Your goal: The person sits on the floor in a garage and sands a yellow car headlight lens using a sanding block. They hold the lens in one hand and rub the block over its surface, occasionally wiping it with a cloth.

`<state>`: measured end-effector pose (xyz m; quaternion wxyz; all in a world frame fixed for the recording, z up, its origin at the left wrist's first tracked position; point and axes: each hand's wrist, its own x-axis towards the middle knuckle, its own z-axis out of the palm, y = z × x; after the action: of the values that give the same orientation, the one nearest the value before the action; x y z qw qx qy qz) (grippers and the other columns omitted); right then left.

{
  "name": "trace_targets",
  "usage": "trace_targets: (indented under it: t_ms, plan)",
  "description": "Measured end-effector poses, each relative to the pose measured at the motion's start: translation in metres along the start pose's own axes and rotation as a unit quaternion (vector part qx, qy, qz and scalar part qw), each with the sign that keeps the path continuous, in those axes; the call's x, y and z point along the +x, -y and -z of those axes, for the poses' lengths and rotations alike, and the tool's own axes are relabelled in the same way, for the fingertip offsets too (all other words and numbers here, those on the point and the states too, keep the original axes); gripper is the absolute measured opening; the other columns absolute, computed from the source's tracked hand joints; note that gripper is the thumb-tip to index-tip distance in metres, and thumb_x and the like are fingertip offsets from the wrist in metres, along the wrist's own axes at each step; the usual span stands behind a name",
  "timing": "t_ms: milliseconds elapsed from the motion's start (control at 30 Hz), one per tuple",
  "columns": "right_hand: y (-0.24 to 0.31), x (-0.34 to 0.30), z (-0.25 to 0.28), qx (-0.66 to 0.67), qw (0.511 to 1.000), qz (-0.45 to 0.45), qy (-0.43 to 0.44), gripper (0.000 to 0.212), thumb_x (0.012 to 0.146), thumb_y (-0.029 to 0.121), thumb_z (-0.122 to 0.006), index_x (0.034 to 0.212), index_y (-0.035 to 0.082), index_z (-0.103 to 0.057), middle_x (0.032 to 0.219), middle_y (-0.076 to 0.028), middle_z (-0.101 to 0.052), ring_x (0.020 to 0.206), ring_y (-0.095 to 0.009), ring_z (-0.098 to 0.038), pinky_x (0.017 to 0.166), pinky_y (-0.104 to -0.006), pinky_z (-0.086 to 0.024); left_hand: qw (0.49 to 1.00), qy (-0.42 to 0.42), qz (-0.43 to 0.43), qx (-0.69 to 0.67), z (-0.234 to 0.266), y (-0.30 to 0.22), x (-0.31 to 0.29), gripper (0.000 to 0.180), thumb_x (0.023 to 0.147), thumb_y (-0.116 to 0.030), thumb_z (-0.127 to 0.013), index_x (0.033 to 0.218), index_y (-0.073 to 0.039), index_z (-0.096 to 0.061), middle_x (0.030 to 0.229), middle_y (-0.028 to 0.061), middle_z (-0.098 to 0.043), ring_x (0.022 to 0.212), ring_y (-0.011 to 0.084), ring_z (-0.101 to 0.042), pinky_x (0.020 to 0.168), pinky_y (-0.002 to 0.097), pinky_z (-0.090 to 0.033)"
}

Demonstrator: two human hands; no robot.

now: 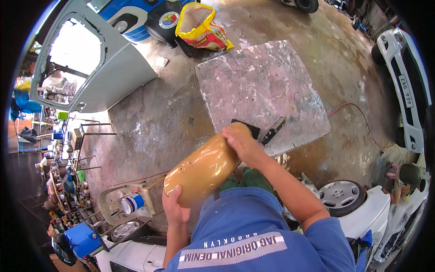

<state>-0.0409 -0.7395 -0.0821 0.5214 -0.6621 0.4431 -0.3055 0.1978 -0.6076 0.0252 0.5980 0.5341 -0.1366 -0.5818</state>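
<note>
In front of my body I hold a glossy mustard-brown curved panel (pixel 199 168), shaped like a motorcycle fender, with a few small holes in it. My left hand (pixel 176 205) grips its near left end, thumb on the shiny face and the other fingers hidden behind. Over the far right end curls my right hand (pixel 242 144), closed on the edge. Just beyond that hand, a dark flat-bladed tool (pixel 273 130) and a black flat piece (pixel 249 128), partly covered by the panel, lie on a paint-stained board (pixel 272 81).
A white car door (pixel 122 75) stands at the left, with a yellow and red bag (pixel 199 27) farther back. Blue and white can (pixel 132 203) sits on a stool-like frame at lower left. White bumper (pixel 403 90) stands at right; a wheel (pixel 340 196) lies near my right elbow.
</note>
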Motion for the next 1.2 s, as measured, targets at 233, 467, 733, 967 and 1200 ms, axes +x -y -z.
trace_targets:
  t_ms: [233,467,733,967,1200]
  plan:
    - [0.009,-0.004,0.001,-0.037,0.998,0.046,0.007,0.050,0.106,0.031,-0.037,0.132,-0.006,-0.058,0.142,-0.022,-0.055,0.137,-0.035,-0.047,0.116,-0.0412,-0.034,1.000,0.004,-0.001,-0.013,-0.003,-0.002,0.000,0.043,0.095,-0.005,-0.058,0.136,0.004,-0.048,0.130,0.0174,-0.061,0.118,0.0279,-0.062,0.102,0.0411,-0.050]
    - [0.009,-0.001,-0.001,-0.046,0.998,0.049,-0.006,0.044,0.105,0.027,-0.043,0.130,-0.005,-0.060,0.141,-0.022,-0.057,0.135,-0.035,-0.050,0.117,-0.0429,-0.034,1.000,-0.001,-0.001,-0.009,-0.005,-0.004,-0.001,0.043,0.095,-0.003,-0.057,0.137,0.004,-0.048,0.130,0.0177,-0.061,0.118,0.0281,-0.062,0.102,0.0414,-0.050]
    - [-0.064,0.003,-0.001,-0.028,0.996,-0.072,-0.055,0.058,0.106,0.036,-0.041,0.142,-0.009,-0.045,0.156,-0.026,-0.037,0.147,-0.036,-0.033,0.122,-0.0405,-0.024,0.999,0.006,0.019,-0.031,-0.009,-0.006,0.001,0.042,0.095,-0.004,-0.056,0.136,0.004,-0.048,0.131,0.0184,-0.060,0.119,0.0291,-0.062,0.102,0.0419,-0.050]
    - [0.057,-0.035,-0.044,-0.155,0.972,0.174,0.012,0.058,0.102,0.030,-0.050,0.144,-0.010,-0.041,0.154,-0.030,-0.035,0.147,-0.042,-0.030,0.123,-0.0503,-0.020,0.999,-0.024,0.038,-0.027,-0.009,-0.009,-0.002,0.043,0.095,-0.005,-0.057,0.136,0.004,-0.048,0.131,0.0187,-0.060,0.120,0.0296,-0.061,0.103,0.0424,-0.050]
    - [-0.042,-0.008,-0.017,0.008,0.990,-0.060,-0.125,0.063,0.105,0.036,-0.045,0.144,-0.012,-0.037,0.156,-0.033,-0.028,0.148,-0.046,-0.024,0.123,-0.0493,-0.017,0.999,-0.019,0.024,-0.019,-0.025,-0.008,-0.007,0.044,0.095,-0.004,-0.057,0.137,0.004,-0.048,0.131,0.0187,-0.060,0.119,0.0301,-0.062,0.102,0.0438,-0.051]
